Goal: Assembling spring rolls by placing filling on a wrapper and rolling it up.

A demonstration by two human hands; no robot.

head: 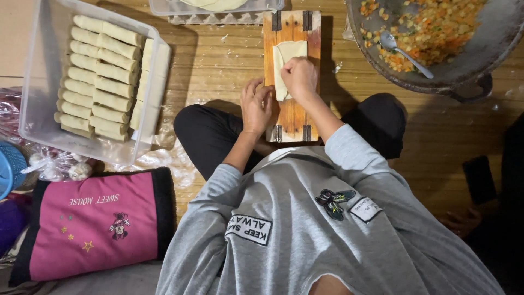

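Note:
A pale, partly folded wrapper lies on a narrow wooden board in front of my crossed legs. My right hand is closed over the wrapper's near end, pinching it. My left hand rests on the board's left edge beside the wrapper, fingers curled against it. Whether there is filling inside the wrapper is hidden by my hands.
A clear plastic box at left holds several finished rolls in rows. A dark wok at upper right holds chopped vegetable filling and a metal spoon. A tray of flat wrappers sits beyond the board. A pink cushion lies lower left.

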